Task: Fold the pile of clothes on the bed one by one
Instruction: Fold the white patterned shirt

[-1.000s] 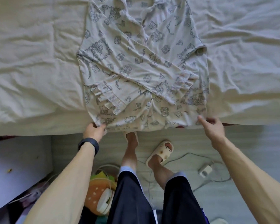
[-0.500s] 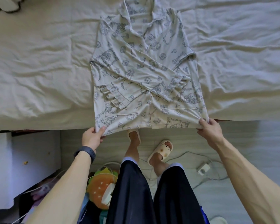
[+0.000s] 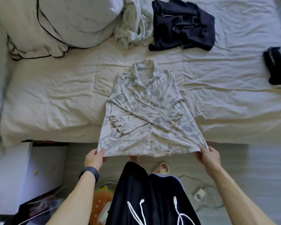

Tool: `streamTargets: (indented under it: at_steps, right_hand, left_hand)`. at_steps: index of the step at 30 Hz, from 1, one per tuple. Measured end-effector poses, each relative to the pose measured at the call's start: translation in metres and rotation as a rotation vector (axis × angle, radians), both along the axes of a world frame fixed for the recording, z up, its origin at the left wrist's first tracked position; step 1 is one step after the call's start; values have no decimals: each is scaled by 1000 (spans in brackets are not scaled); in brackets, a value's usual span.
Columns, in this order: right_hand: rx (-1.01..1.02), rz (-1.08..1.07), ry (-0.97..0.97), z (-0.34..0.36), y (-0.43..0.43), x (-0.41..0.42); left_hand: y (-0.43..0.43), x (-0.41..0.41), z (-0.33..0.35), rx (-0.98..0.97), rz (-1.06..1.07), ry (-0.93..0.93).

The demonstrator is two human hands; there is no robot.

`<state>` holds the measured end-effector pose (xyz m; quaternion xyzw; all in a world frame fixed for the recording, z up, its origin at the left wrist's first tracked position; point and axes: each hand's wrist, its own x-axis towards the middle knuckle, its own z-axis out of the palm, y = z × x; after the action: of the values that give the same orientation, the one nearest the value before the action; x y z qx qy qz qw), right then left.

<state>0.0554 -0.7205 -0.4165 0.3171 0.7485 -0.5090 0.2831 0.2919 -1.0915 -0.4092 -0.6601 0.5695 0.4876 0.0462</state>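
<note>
A cream patterned pajama shirt (image 3: 146, 111) lies front up on the bed (image 3: 55, 103), collar away from me, both sleeves folded across its chest. Its hem hangs past the bed's near edge. My left hand (image 3: 94, 158) pinches the hem's left corner and my right hand (image 3: 208, 155) pinches the right corner, holding the hem stretched between them. At the far side lie a crumpled pale green garment (image 3: 135, 25) and a dark navy garment (image 3: 183, 25).
A large pillow (image 3: 55, 21) fills the far left of the bed. A folded black and white stack (image 3: 277, 67) sits at the right edge. A white cabinet (image 3: 11, 176), chargers with cables and an orange toy lie on the floor by my legs.
The view has risen and widened, showing the far side of the bed. Both hands have drawn the hem toward me and slightly up, off the bed's edge.
</note>
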Motion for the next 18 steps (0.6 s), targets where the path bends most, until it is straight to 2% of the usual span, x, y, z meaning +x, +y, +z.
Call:
streamTargets:
  at_steps: [4,7,11,18]
  right_hand:
    - [-12,13,-62,2,3,9]
    - [-52,-24,-39,7,-18,-20]
    - [-94,-122,18,24,-64,-84]
    - [-111,-132,85,21,-157,-212]
  left_hand:
    - [5,14,4,58,35,-30]
    - [-13,-10,6,36,99,7]
    - [-55,-69,14,44,134,129]
    - [-154,-210,5,39,210,244]
